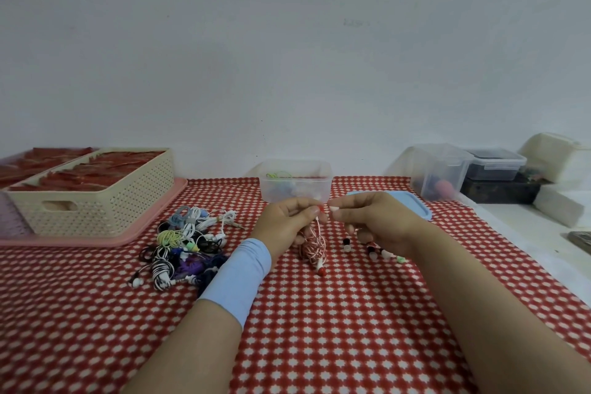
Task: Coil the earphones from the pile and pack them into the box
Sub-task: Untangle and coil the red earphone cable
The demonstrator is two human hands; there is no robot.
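My left hand (pixel 286 222) grips a red-and-white earphone (pixel 315 249); its bundled cord hangs below the fist down to the red patterned tablecloth, one earbud at the bottom. My right hand (pixel 367 217) pinches a small white piece at the cord's top end, close to the left fingertips. Just behind both hands stands the clear plastic box (pixel 295 181) with a few coiled earphones inside. The pile of tangled earphones (pixel 185 246) in several colours lies to the left of my left wrist.
The box's blue lid (pixel 412 203) lies behind my right hand. Small loose earbud pieces (pixel 372 248) sit under the right hand. A cream basket (pixel 96 189) on a pink tray stands at far left. Clear containers (pixel 438 169) and white blocks stand at far right.
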